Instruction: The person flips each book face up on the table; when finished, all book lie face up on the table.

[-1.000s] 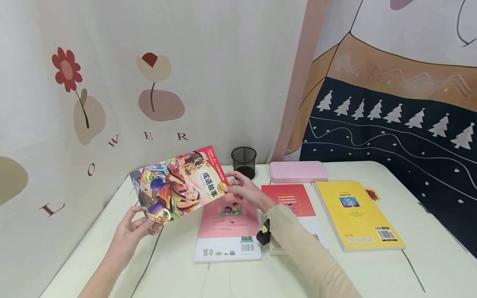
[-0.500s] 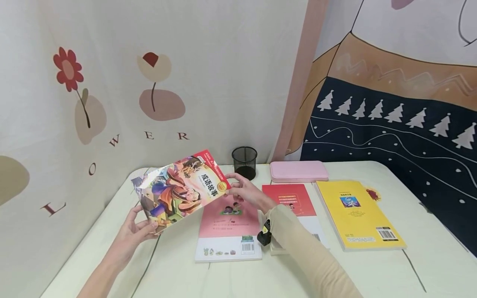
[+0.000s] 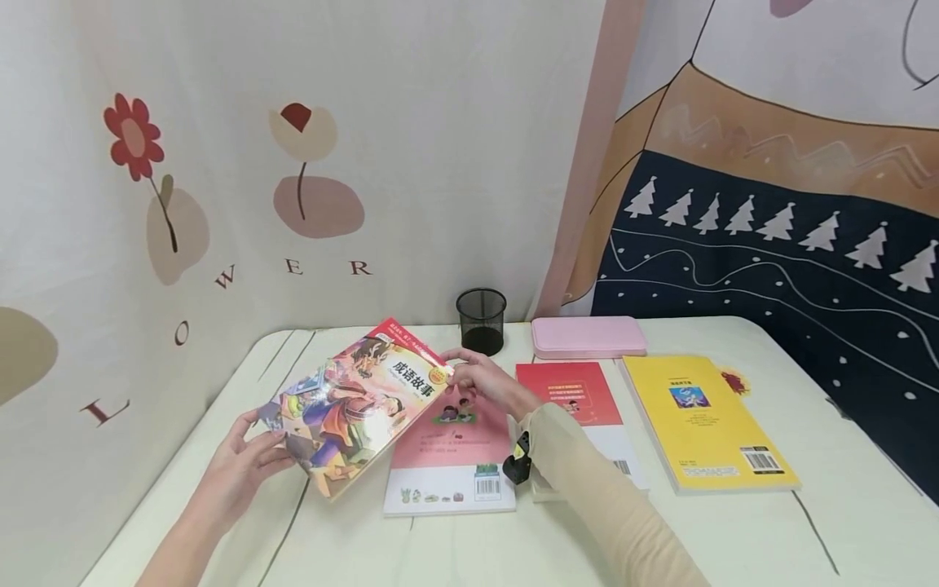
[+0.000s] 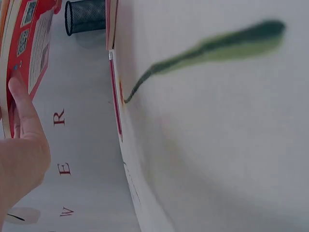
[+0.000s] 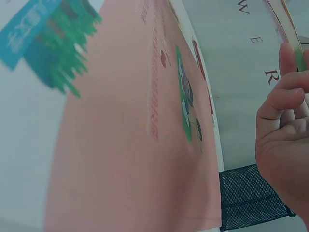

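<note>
A picture storybook with a red top strip is held slanted above the table in the head view. My left hand grips its lower left corner, thumb on the cover. My right hand pinches the corner at the red strip. In the left wrist view, the left hand lies against the storybook's red back cover. The right hand has curled fingers at the storybook's edge in the right wrist view. Partly hidden beneath lies a pink-and-white book, back cover up.
To the right lie a red-and-white book, partly behind my right sleeve, and a yellow book. A black mesh pen cup and a pink pencil case stand at the back. A red pencil lies on the table.
The storybook has come down and turned, its far edge lower and its near corner closer to the table. My left hand has moved left and slightly down; the right has barely shifted.
</note>
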Demonstrator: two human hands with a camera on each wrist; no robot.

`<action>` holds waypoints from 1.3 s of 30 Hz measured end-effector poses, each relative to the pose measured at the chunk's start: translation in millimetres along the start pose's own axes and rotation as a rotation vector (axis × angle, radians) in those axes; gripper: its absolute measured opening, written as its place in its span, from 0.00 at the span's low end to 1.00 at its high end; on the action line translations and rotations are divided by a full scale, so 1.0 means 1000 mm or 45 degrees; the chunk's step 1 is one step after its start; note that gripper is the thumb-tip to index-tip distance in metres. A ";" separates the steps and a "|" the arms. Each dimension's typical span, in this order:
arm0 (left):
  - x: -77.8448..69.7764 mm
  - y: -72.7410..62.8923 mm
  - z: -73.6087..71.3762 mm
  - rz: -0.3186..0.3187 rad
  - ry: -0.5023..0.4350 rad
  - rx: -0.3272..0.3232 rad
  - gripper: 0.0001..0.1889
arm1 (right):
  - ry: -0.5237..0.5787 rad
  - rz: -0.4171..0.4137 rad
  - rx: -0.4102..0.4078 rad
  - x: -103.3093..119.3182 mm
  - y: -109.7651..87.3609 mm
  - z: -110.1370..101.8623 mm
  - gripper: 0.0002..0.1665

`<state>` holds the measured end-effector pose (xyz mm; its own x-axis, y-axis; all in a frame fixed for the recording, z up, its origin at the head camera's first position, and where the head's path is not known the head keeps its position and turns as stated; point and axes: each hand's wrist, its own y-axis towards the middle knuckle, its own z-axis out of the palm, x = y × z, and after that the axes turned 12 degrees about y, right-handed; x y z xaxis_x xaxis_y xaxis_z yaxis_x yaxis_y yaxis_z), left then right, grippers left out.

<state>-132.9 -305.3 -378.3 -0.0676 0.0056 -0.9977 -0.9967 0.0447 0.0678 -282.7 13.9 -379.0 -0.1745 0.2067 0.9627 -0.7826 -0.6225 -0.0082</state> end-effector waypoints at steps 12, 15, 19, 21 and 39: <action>0.001 -0.004 -0.016 -0.002 -0.046 0.236 0.13 | 0.157 0.042 -0.124 -0.012 0.015 -0.003 0.21; 0.003 -0.006 -0.018 0.019 -0.030 0.267 0.14 | 0.190 0.067 -0.132 -0.014 0.015 -0.001 0.19; 0.005 -0.007 -0.018 0.028 -0.052 0.234 0.13 | 0.188 0.104 -0.141 -0.016 0.016 0.001 0.18; 0.005 -0.008 -0.017 0.034 -0.067 0.204 0.13 | 0.185 0.106 -0.145 -0.017 0.017 0.003 0.20; 0.011 -0.010 -0.019 0.042 -0.157 0.128 0.11 | 0.141 -0.069 -0.386 -0.038 0.027 0.043 0.38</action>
<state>-124.3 -325.0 -390.3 -0.0876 0.1313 -0.9875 -0.9841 0.1424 0.1063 -271.4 -43.5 -404.2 -0.1787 0.3244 0.9289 -0.9319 -0.3586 -0.0541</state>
